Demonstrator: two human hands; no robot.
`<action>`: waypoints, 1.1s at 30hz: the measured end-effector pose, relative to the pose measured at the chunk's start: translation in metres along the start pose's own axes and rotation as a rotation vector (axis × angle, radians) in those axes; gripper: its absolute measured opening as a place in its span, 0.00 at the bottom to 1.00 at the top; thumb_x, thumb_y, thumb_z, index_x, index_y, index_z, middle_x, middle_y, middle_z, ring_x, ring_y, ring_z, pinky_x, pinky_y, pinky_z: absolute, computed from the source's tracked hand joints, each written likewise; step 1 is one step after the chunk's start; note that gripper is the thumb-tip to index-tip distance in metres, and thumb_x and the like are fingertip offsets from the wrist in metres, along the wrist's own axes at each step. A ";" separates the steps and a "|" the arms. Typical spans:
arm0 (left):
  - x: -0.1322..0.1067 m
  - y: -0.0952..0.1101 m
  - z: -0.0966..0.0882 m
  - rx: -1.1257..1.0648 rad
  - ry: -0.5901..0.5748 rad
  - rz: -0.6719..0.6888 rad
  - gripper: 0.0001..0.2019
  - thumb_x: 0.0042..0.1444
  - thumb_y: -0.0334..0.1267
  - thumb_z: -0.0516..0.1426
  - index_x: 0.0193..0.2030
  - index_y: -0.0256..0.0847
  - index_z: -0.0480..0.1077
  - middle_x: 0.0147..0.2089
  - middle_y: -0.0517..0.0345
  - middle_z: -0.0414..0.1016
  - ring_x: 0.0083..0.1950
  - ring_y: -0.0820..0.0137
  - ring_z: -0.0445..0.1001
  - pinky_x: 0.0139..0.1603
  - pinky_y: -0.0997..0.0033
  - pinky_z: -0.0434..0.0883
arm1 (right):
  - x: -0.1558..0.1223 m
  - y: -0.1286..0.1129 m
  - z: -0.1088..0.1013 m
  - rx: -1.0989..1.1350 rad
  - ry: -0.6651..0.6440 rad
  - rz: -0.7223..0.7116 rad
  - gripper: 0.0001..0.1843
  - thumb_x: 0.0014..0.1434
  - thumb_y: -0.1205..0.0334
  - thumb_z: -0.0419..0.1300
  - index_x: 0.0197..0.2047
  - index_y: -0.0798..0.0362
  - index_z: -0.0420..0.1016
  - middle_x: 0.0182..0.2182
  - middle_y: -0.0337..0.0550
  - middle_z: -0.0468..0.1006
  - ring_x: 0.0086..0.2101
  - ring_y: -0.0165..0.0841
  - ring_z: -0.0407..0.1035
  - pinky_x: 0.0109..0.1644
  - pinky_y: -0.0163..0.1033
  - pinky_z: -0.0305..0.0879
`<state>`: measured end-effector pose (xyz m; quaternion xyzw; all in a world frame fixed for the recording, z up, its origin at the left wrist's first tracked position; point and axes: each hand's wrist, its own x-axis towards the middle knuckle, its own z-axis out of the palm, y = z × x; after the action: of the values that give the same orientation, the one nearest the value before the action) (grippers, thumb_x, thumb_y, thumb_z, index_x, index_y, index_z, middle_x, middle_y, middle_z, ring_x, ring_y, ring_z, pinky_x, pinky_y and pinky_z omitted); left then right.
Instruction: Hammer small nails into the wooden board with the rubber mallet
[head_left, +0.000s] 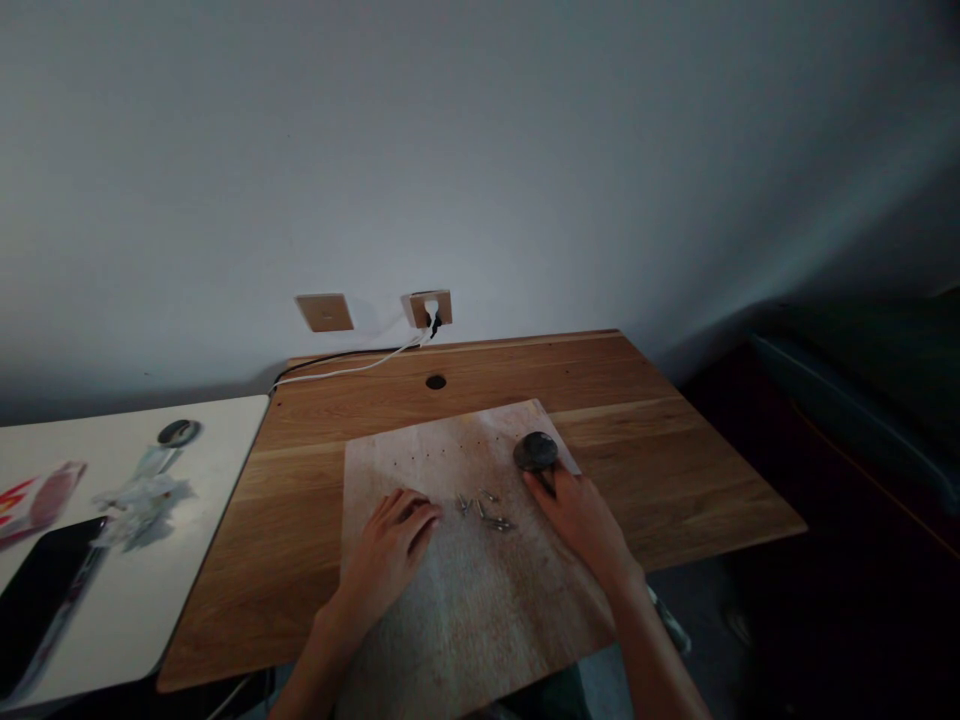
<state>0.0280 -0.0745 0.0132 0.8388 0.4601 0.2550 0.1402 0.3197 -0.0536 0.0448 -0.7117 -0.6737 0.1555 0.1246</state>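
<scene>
**Hand-held tool and metal pieces at the board**

The brown, wood-grained rectangular counter [675, 480] supports the board and extends beyond its far, left and right edges. A white, smooth-topped table [217, 470] stands to the left, well apart from the board. The pale, flat rectangular board [450, 600] overhangs the counter's near edge. Right hand [581, 515]: located at the board's right edge; grip closed around the handle of the tool. Left hand [394, 535]: located over the board's left half; fingers loosely curled; whether this grip encloses anything cannot be determined. The dark, round-headed tool [535, 451] is positioned at the board's far right corner; contact with the board cannot be confirmed. Several small, slender, silver metal pieces [499, 523] lie near the board's middle, between both hands. Small dark dots [427, 455] form a row near the board's far edge.
</scene>
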 end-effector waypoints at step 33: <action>0.001 0.001 0.000 -0.029 0.022 0.007 0.08 0.66 0.30 0.55 0.44 0.46 0.73 0.43 0.57 0.76 0.46 0.64 0.74 0.48 0.59 0.74 | 0.000 0.001 0.001 0.016 -0.017 0.010 0.17 0.72 0.53 0.51 0.48 0.55 0.76 0.37 0.54 0.84 0.37 0.43 0.79 0.37 0.39 0.62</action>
<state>0.0289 -0.0739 0.0143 0.8355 0.4548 0.2715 0.1462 0.3204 -0.0533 0.0437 -0.7127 -0.6699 0.1674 0.1239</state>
